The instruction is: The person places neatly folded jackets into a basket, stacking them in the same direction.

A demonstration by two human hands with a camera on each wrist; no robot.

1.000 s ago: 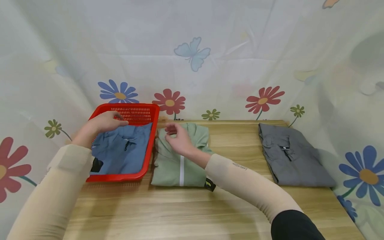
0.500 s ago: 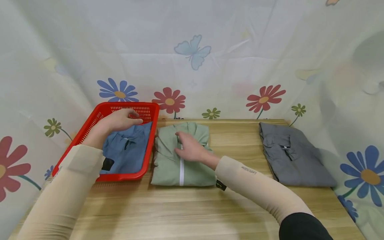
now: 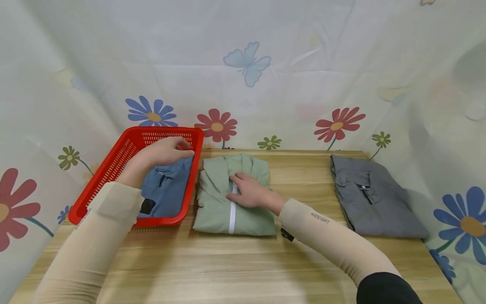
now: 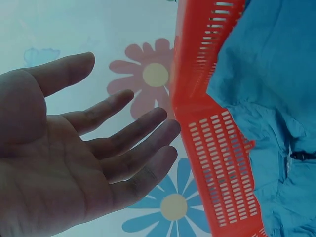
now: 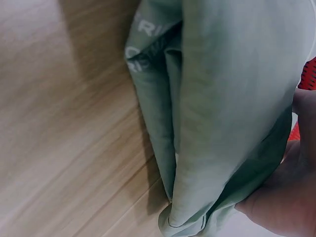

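My left hand [image 3: 166, 152] hovers over the red basket [image 3: 191, 185] at the left of the table. Its fingers [image 4: 143, 131] are loosely extended and hold nothing in the left wrist view. Inside the basket lies a folded blue jacket [image 3: 172, 185] with a dark zipper pull. Just right of the basket, a folded green jacket [image 3: 212, 211] with a white zipper lies on the table. On its upper front rests my right hand [image 3: 252, 192], fingers fairly straight beside the zipper. In the right wrist view the green jacket [image 5: 232, 98] hides part of that hand.
A folded grey jacket [image 3: 373, 207] lies at the table's right side. The wooden table [image 3: 212, 270] meets a flower-printed curtain [image 3: 296, 84] at the back, and more curtain hangs on both sides. A black tag [image 3: 287, 234] pokes out by the green jacket's lower right corner.
My left hand has moved right across the basket. My right hand has come right and nearer, down onto the green jacket. The jacket's black tag has shifted right.
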